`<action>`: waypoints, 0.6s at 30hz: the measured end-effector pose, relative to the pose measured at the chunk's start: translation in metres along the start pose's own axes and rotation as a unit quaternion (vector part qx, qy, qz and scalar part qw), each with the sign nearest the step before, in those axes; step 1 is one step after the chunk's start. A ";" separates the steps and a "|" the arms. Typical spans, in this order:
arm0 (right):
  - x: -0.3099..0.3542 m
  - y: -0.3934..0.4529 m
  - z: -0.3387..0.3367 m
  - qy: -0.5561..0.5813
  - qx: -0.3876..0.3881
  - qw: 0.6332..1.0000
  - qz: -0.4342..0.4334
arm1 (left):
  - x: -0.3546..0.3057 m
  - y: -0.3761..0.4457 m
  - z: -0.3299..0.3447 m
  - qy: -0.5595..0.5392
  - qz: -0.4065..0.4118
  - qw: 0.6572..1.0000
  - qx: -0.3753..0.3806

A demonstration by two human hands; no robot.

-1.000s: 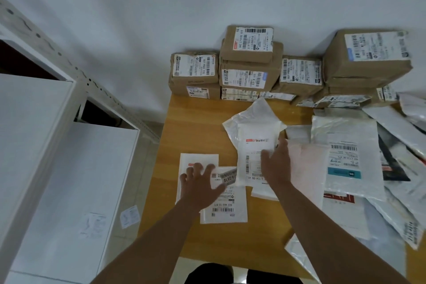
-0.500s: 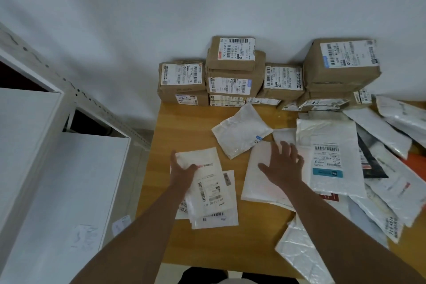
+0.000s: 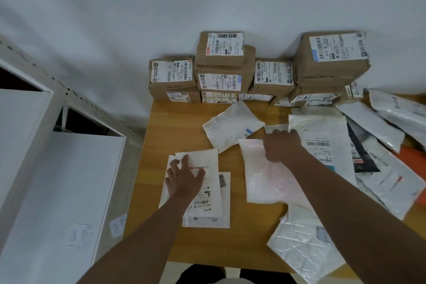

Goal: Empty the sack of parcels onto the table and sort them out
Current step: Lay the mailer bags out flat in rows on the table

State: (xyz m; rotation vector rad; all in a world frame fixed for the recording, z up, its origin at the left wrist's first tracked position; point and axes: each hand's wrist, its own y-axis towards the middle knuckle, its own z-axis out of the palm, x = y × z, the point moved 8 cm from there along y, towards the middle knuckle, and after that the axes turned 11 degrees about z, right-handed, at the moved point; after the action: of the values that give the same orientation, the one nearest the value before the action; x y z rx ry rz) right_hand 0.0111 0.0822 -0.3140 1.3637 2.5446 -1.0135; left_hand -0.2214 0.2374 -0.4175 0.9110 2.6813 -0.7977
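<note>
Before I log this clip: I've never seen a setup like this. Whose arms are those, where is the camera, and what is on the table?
There is no machine here. A person wears a wide-angle camera on the head, looking down at their own two bare arms. The left hand lies flat, fingers spread, on a small stack of white mailers near the wooden table's left edge. The right hand rests on a pinkish bubble mailer; I cannot tell whether it grips it. Brown cardboard boxes with shipping labels are stacked against the wall, and a loose heap of white plastic parcel bags covers the right side. White shelving stands to the left.
</note>
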 end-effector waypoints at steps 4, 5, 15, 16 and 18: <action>-0.002 -0.035 -0.084 0.032 -0.106 0.993 -0.034 | -0.006 0.005 -0.007 -0.045 -0.034 0.998 -0.012; 0.004 -0.043 -0.101 0.050 -0.170 0.983 -0.048 | -0.008 0.006 -0.014 -0.066 -0.041 0.997 -0.031; 0.106 -0.039 -0.028 0.224 -0.364 0.858 -0.284 | -0.002 0.028 -0.039 -0.736 -0.114 0.667 0.031; 0.114 -0.029 -0.018 0.221 -0.329 0.874 -0.280 | 0.003 0.028 -0.040 -0.736 -0.124 0.665 0.014; 0.123 -0.006 -0.005 0.256 -0.241 0.903 -0.247 | 0.024 0.032 -0.043 -0.740 -0.163 0.651 -0.049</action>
State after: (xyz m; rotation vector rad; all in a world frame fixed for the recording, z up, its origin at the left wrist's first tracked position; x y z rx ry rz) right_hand -0.0661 0.1704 -0.3518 0.9465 3.3106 0.0167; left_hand -0.2214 0.2940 -0.4036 -0.3364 1.2884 -0.8348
